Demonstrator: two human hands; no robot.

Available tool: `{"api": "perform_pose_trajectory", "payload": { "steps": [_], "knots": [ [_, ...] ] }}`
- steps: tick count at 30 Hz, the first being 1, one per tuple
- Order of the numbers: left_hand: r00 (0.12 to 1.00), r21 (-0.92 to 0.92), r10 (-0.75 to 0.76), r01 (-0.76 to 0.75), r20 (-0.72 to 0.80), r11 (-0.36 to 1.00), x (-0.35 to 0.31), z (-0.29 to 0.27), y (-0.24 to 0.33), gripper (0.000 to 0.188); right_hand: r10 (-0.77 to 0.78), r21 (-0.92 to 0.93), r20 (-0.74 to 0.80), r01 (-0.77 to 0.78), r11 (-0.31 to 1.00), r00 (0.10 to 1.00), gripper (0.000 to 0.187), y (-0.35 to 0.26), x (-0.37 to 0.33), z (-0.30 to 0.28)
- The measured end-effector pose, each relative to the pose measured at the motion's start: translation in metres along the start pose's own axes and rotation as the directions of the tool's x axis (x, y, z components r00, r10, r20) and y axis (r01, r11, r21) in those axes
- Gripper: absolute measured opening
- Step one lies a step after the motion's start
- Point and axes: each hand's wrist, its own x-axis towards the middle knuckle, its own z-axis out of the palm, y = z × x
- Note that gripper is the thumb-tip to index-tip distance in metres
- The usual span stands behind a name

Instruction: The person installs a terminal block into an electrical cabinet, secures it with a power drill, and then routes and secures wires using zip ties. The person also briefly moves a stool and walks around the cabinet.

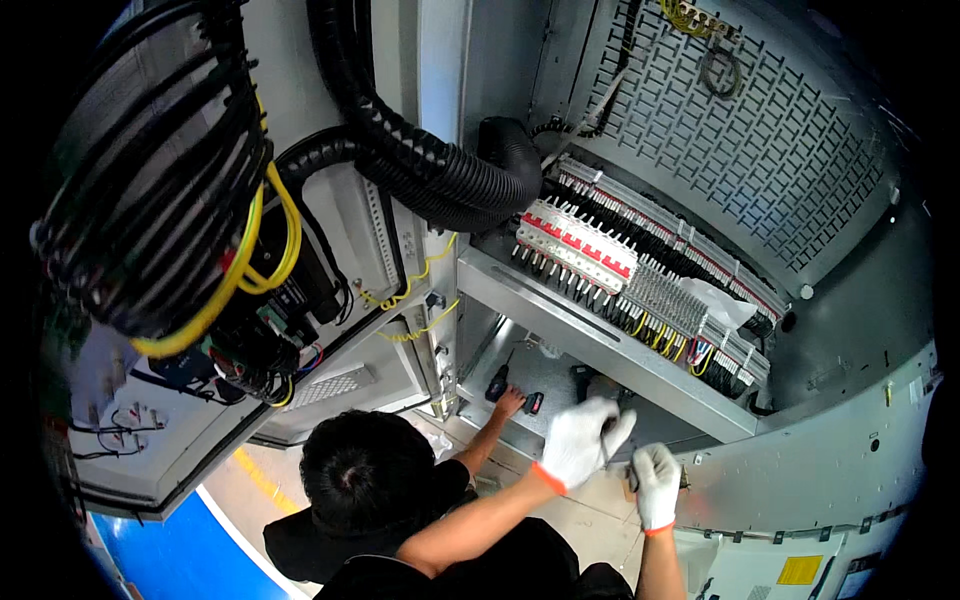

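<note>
A metal crossbeam point(590, 335) spans the front of an open electrical cabinet, just beyond a worker's two white-gloved hands. The left hand point(588, 442) is raised before the lower compartment with its fingers partly bent, while the right hand point(656, 486), just beside it, has its fingers curled inward; whether either grasps anything cannot be told at this size. Above the crossbeam, a row of white circuit breakers point(577, 246) with red toggles stands among densely wired terminals, yellow wires point(655, 336) looping below and a translucent white sheet point(722, 304) lying to the right. Below it, a co-worker's bare hand point(511, 401) reaches into the lower compartment, between a dark power drill point(497, 384) and a black-and-red battery pack point(534, 403); the co-worker's dark-haired head point(362, 470) is bowed at lower left. Thick black corrugated conduit point(470, 185) curves in from the upper left, near a bundle of black cables point(160, 180), and a slotted metal panel point(740, 140) backs the cabinet.
</note>
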Motion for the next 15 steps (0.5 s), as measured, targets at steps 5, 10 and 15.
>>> {"api": "perform_pose_trajectory", "payload": {
  "steps": [5, 10, 15],
  "knots": [
    [0.706, -0.393, -0.528, 0.705, 0.472, 0.590, -0.089, 0.003, 0.000, 0.027, 0.130, -0.044, 0.196, -0.124, 0.991, 0.972, 0.014, 0.024, -0.036, 0.016],
    [0.802, -0.099, -0.464, 0.533, 0.375, 0.841, -0.144, -0.003, -0.037, 0.028, 0.287, -0.216, 0.295, -0.229, 0.949, 0.912, 0.018, 0.066, -0.056, 0.025],
    [0.887, 0.148, -0.370, 0.341, 0.277, 0.928, -0.168, -0.005, -0.044, 0.028, 0.398, -0.349, 0.414, -0.261, 0.900, 0.819, 0.027, 0.091, -0.060, 0.011]
  ]
}}
